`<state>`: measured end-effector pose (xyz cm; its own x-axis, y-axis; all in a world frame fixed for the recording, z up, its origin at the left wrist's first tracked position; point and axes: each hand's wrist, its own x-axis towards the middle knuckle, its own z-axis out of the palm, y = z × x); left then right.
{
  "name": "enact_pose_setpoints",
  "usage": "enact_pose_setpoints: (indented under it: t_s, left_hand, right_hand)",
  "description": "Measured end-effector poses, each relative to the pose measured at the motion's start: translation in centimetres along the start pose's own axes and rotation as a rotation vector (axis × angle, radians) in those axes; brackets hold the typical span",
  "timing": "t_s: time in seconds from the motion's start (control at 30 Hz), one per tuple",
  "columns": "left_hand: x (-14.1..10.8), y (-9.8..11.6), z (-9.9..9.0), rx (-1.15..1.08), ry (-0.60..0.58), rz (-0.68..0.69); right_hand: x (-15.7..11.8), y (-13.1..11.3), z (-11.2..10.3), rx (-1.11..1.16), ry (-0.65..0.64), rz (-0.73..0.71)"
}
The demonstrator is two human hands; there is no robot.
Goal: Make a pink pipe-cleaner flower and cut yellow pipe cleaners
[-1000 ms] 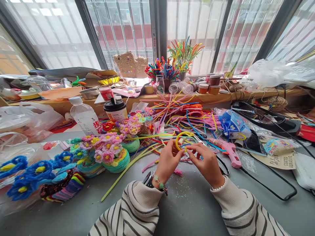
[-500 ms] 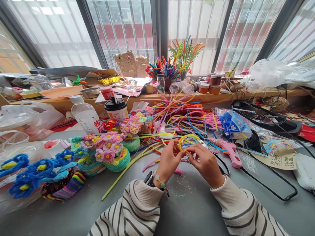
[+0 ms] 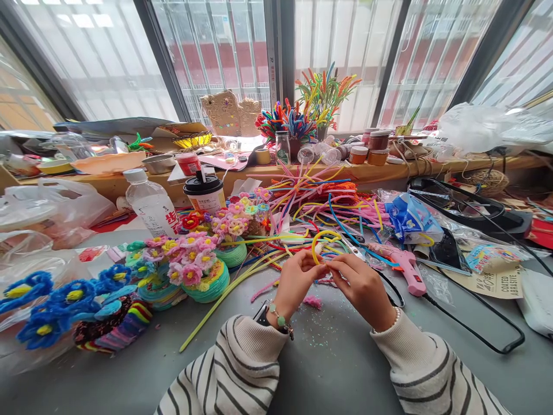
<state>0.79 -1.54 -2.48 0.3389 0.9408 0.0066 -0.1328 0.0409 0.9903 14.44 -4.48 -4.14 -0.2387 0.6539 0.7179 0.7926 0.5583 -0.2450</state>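
A yellow pipe cleaner [image 3: 315, 246] curves up in an arc between my two hands, above the grey table. My left hand [image 3: 298, 285] pinches it between thumb and fingers. Close against those fingertips, my right hand [image 3: 362, 291] is also pinched on the pipe cleaner; its lower ends are hidden behind the fingers. Just behind the hands lie scissors [image 3: 355, 251] and a heap of loose pipe cleaners [image 3: 302, 199], mostly pink. A small pink fuzzy piece [image 3: 313, 301] rests on the table below my hands.
Pink and blue pipe-cleaner flowers [image 3: 192, 259] crowd the left, with a water bottle [image 3: 149, 202] and a lidded cup [image 3: 204, 195] behind. A pink glue gun [image 3: 408, 271] with a black cord lies at right. A wooden ledge [image 3: 242, 176] full of jars runs along the window.
The arc of the yellow pipe cleaner has shifted slightly left and up, and its far end shows differently. Both hands stay close together, fingertips a little lower.
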Motion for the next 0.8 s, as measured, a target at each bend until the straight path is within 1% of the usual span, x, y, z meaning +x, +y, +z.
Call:
enact_pose_setpoints:
  t_s: [0.07, 0.13, 0.23, 0.33, 0.47, 0.67, 0.73, 0.8]
  left_hand:
    - [-0.02, 0.1, -0.07, -0.034, -0.005, -0.012]
    - [-0.06, 0.27, -0.12, -0.058, -0.007, -0.02]
    - [-0.18, 0.66, -0.13, -0.081, 0.0, -0.035]
    - [-0.29, 0.98, -0.09, -0.104, 0.009, -0.056]
    - [-0.33, 0.93, -0.05, -0.1, -0.004, -0.047]
    - [-0.26, 0.52, -0.11, -0.027, -0.08, -0.035]
    - [-0.26, 0.45, -0.16, 0.051, -0.094, 0.032]
    - [-0.3, 0.44, -0.19, 0.162, -0.085, 0.143]
  right_hand:
    - [0.04, -0.14, -0.13, 0.079, 0.013, 0.064]
    - [0.16, -0.29, -0.27, 0.184, 0.02, 0.171]
    - [0.43, -0.46, -0.44, 0.326, -0.008, 0.329]
    - [0.63, -0.56, -0.41, 0.352, -0.035, 0.398]
    - [0.51, -0.67, 0.0, 0.293, -0.056, 0.37]
    - [0.27, -0.7, 0.23, 0.23, -0.057, 0.271]
    - [0.32, -0.67, 0.12, 0.233, -0.046, 0.279]
    - [0.37, -0.62, 0.02, 0.236, -0.039, 0.296]
